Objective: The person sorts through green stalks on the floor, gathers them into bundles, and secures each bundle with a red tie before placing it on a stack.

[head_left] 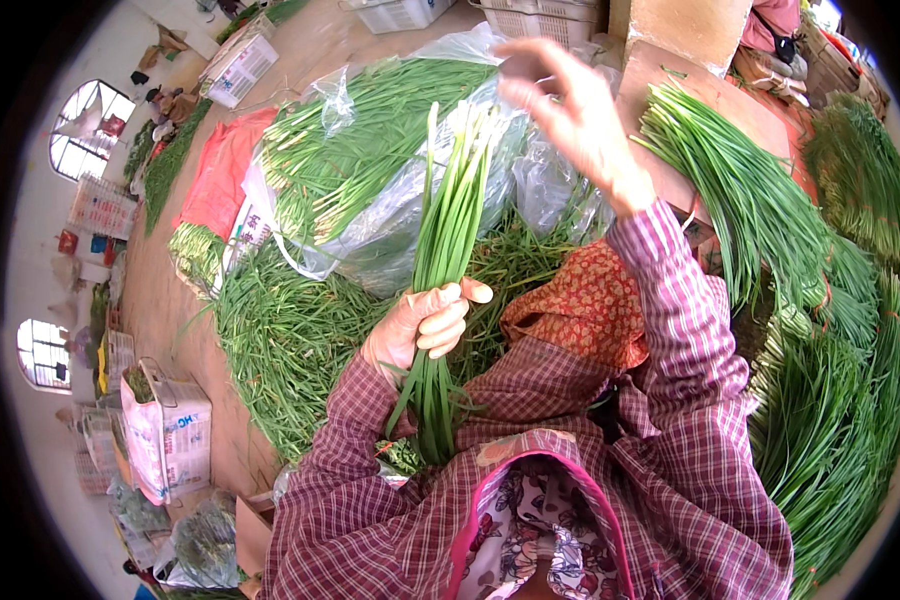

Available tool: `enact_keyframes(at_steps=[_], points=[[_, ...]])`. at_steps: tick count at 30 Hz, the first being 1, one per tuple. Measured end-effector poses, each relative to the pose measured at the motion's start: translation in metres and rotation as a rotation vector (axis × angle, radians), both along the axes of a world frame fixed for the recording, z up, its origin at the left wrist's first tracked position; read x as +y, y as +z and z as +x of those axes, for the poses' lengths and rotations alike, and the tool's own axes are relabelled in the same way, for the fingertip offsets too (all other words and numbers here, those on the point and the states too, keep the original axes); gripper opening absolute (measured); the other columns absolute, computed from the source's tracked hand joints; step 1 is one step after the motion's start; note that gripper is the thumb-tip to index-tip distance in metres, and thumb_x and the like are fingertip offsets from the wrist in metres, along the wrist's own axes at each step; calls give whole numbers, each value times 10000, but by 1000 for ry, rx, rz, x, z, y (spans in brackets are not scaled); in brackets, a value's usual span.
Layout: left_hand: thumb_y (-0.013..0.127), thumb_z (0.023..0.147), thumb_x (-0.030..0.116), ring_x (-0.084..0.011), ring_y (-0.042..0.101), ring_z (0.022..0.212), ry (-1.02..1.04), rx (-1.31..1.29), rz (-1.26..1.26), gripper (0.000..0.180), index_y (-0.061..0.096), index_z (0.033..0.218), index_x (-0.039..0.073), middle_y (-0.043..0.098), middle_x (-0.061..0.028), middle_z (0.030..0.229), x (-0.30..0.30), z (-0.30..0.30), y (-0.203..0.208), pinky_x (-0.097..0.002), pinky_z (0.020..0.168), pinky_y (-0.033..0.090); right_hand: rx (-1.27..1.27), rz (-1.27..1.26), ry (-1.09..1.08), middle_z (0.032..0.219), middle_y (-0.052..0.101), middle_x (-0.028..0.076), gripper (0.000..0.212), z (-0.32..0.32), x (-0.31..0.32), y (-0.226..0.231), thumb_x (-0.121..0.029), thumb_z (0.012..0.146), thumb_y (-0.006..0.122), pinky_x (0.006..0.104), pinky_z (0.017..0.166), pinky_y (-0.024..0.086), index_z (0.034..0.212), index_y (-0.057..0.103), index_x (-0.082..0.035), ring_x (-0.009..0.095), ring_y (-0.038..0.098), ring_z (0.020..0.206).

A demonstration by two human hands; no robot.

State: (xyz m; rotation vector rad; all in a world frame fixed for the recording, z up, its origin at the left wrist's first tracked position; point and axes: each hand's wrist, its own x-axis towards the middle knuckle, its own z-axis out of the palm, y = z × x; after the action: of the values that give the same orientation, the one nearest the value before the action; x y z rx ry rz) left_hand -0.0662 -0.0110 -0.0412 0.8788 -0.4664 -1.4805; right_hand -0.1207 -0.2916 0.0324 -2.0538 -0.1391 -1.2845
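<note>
Seen from a head-worn fisheye camera, looking steeply down at close range; hands (pixel 425 325) and greens (pixel 290 340) are framed, edges bent.

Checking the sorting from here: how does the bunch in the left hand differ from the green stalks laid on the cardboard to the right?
The bunch stands nearly upright, gripped in the left hand; the stalks on the cardboard lie slanted and unheld. The bunch is thin, a handful; the laid stalks form a wider, fuller spread. The raised right hand is closer to the bunch's tips. Both are long, slender green stalks.

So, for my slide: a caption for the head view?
Left hand grips a bunch of long green chive stalks; right hand raised above.
</note>
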Motion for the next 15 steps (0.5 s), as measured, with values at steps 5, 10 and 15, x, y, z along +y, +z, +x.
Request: enact_keyframes(at_steps=[5,10,15], points=[[589,956,311,-24,330,427,-24,-3,74,422,559,1184,-43,354,80,544,1,2,6,-202,398,295,204,-646,-12,1105,579,14,221,-7,24,3,-243,814,677,409,954,401,1025,658,-180,248,504,1076],[582,940,313,-41,338,441,-58,-144,75,424,572,1218,-6,340,78,549,-1,-3,13,-210,426,325,237,-698,-75,848,591,-31,127,-7,17,11,-300,826,664,361,846,430,884,659,-187,207,547,887],[556,963,287,-36,343,450,-96,-118,68,433,544,1232,-52,351,81,547,7,-7,5,-206,430,320,131,-494,-271,763,592,44,111,7,20,4,-178,843,650,394,630,501,885,577,-106,240,592,713]])
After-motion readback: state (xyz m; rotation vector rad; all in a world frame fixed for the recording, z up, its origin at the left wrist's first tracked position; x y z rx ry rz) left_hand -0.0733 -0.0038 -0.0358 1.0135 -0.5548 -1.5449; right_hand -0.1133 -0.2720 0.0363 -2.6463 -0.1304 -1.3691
